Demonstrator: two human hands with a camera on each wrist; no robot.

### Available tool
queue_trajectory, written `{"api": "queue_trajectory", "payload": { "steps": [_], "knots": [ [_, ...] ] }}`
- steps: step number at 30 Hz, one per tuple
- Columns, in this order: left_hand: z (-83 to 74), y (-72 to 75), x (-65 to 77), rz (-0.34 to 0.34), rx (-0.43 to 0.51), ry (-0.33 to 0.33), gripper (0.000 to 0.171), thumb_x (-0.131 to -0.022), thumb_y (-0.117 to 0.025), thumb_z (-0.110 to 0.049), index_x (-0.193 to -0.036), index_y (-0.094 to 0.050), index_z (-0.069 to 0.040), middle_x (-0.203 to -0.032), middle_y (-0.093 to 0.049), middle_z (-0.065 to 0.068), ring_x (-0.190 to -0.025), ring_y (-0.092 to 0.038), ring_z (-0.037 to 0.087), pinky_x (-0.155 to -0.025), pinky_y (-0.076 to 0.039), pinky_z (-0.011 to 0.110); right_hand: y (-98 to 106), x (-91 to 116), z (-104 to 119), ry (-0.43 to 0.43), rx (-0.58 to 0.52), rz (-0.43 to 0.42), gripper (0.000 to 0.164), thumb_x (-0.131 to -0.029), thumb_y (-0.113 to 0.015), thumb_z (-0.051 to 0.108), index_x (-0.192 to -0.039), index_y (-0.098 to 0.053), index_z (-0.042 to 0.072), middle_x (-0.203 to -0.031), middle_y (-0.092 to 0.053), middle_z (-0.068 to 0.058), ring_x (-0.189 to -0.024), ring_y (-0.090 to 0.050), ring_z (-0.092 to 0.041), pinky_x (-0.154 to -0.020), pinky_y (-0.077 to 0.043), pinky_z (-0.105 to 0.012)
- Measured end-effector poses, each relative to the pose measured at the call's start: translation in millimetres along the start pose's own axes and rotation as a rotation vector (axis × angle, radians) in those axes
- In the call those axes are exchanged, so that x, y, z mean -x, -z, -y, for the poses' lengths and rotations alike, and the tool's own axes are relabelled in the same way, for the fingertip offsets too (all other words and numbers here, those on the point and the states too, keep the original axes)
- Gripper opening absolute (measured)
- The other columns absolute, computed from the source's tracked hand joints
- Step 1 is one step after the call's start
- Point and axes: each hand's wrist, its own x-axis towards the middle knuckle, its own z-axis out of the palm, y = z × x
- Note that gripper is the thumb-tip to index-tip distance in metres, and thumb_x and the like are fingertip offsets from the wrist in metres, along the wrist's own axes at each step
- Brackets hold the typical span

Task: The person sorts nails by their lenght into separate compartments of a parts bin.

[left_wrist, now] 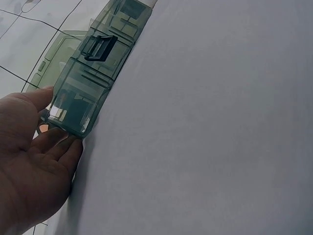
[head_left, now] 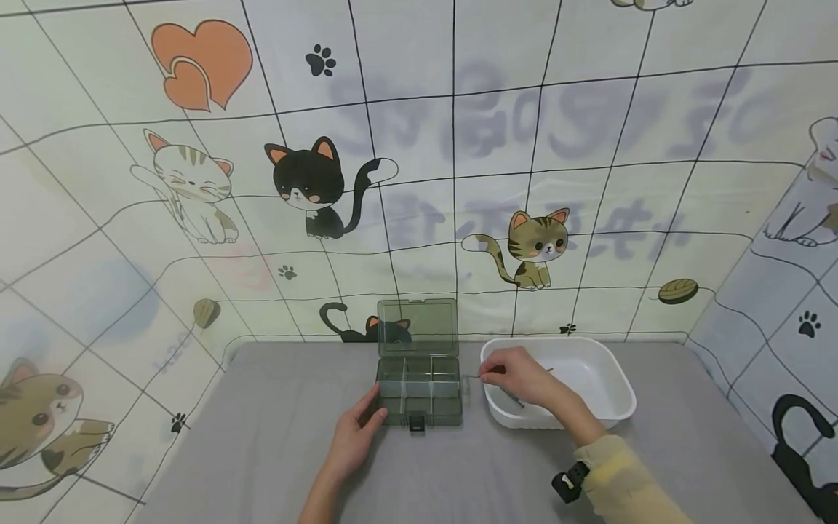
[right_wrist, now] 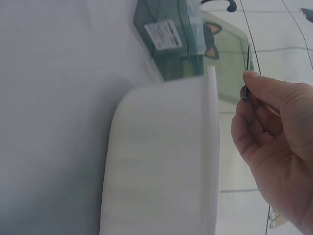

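While the cat-print backdrop (head_left: 419, 145) fills most of my head feed, the grey tabletop (head_left: 275, 407) below it carries everything I'm working with. The white tub (head_left: 585, 375) stands on the right; just left of it sits the green divided box (head_left: 440, 415), its lid (head_left: 419, 327) raised. My left hand (head_left: 353, 440) rests thumb and fingers against the box's left end; their tips are partly hidden, so I can't tell whether they grip or merely steady it. My right hand (head_left: 520, 375), over the tub's left side, pinches a thin metal rod (right_wrist: 248, 58) between thumb and fingertips, its end pointing toward the box.

I'd call this early work: the box is open and one rod is out of the tub, but not yet in a compartment. I make out nothing in the compartments, though their see-through walls leave me unsure. At least one thin dark piece (head_left: 513, 397) remains in the tub.
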Motion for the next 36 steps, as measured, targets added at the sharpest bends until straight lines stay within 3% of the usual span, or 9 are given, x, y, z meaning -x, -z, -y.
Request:
{"api": "queue_trajectory", "payload": {
  "steps": [11, 36],
  "knots": [
    [-0.5, 0.5, 0.8, -0.002, 0.012, 0.002, 0.052, -0.102, -0.066, -0.018, -0.151, -0.052, -0.011, -0.154, -0.048, 0.014, -0.145, -0.040, 0.034, -0.113, -0.040, 0.050, -20.1, -13.8, 15.0, 0.081, 0.006, -0.004, 0.005, -0.094, -0.073, 0.003, -0.092, -0.075, 0.000, -0.085, -0.070, 0.004, -0.078, -0.062, -0.006, -0.069, -0.055, -0.026],
    [-2.1, 1.2, 1.2, -0.001, 0.016, 0.009, 0.052, -0.102, -0.066, -0.019, -0.151, -0.052, -0.011, -0.155, -0.047, 0.012, -0.146, -0.038, 0.033, -0.115, -0.037, 0.049, -39.8, -20.6, 17.9, 0.065, 0.067, 0.001, 0.006, -0.095, -0.072, 0.005, -0.091, -0.075, 0.001, -0.084, -0.068, 0.005, -0.076, -0.060, -0.004, -0.068, -0.053, -0.024]
  ]
}}
